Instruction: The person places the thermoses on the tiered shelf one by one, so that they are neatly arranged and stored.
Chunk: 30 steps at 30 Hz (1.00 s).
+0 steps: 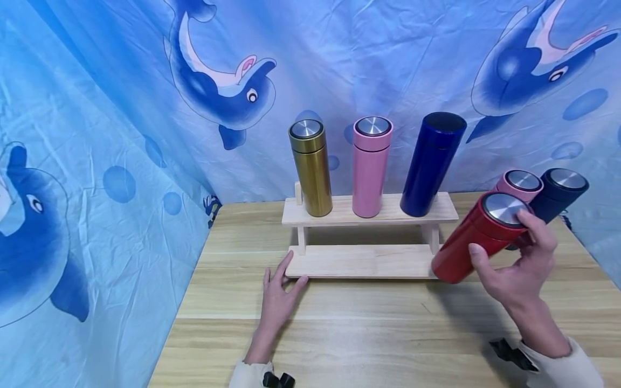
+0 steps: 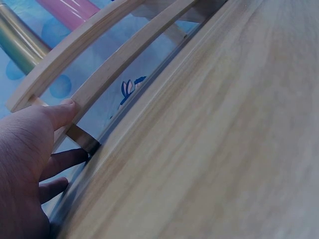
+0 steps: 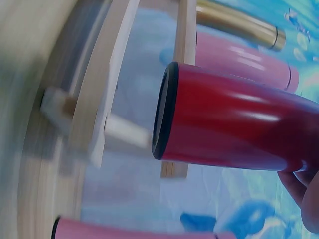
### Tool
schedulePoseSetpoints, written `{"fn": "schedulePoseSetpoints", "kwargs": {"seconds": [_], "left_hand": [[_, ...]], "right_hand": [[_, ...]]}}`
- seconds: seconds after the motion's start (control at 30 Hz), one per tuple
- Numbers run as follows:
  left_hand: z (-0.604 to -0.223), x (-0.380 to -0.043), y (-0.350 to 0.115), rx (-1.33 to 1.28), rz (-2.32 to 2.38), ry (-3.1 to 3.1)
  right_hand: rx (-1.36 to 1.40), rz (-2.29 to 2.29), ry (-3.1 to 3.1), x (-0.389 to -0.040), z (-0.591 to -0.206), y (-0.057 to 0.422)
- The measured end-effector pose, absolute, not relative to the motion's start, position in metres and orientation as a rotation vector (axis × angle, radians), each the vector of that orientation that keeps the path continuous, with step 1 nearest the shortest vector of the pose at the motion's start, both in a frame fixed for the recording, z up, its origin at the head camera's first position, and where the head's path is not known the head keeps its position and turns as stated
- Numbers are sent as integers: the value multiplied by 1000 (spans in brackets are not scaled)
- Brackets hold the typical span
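My right hand [image 1: 526,269] holds a red thermos bottle [image 1: 475,242] near its silver-topped lid. The bottle is tilted, its base at the right end of the two-tier wooden stand [image 1: 364,262]; in the right wrist view the base [image 3: 164,112] hangs clear of the boards. My left hand [image 1: 277,304] grips the left front corner of the lower board, thumb [image 2: 64,110] on its front edge. On the upper board stand a gold bottle [image 1: 312,172], a pink bottle [image 1: 371,172] and a glossy blue bottle [image 1: 432,167].
Behind the red bottle, on the right side of the wood-grain table [image 1: 364,334], stand another pink bottle [image 1: 521,182] and a dark navy bottle [image 1: 558,194]. A blue dolphin-print curtain [image 1: 378,48] hangs behind the table and along its left side.
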<state>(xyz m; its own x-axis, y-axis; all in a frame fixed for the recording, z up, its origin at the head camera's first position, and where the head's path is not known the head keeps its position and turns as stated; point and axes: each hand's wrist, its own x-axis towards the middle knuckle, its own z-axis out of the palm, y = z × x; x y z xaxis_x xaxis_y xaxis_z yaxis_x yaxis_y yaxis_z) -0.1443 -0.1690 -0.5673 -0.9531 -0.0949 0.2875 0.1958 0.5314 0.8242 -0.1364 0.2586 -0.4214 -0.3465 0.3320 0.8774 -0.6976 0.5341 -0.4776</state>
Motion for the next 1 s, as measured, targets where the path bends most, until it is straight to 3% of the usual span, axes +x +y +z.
{"fn": "schedulePoseSetpoints", "kwargs": {"seconds": [1.0], "left_hand": [[-562,-145,-169,-76,-1408,-2493]], "right_hand": [[790,1248,-1648,-173,-425,145]]}}
